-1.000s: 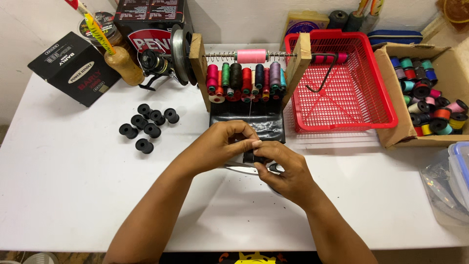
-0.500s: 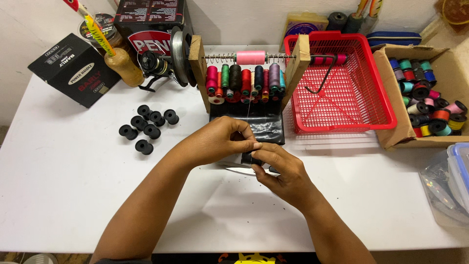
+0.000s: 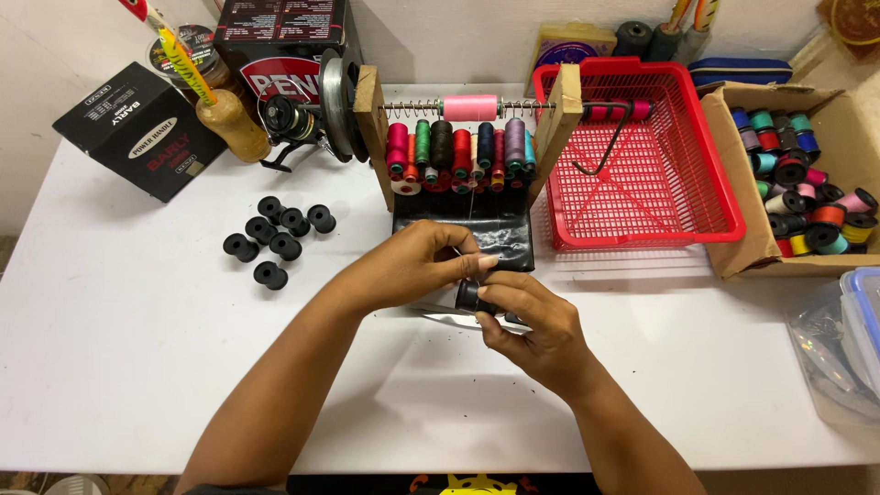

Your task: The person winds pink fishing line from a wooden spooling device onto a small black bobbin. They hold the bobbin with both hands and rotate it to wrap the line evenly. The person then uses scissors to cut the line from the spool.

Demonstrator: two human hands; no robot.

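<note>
Two hands on one small black plastic bobbin [image 3: 469, 295], held just above the white surface [image 3: 137, 367]: my right hand [image 3: 532, 325] gripped it, my left hand [image 3: 417, 266] pinched at its top. Looked like threading; next move would need a steady pinch.

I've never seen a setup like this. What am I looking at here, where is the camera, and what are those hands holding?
The picture comes from a camera worn on a person's head, looking down at a white table. There is no machine, only two bare hands. The left hand and right hand meet around a small black bobbin. More empty black bobbins lie to the left. Behind the hands stands a wooden rack of coloured thread spools, then a red basket and a cardboard box of spools.
</note>
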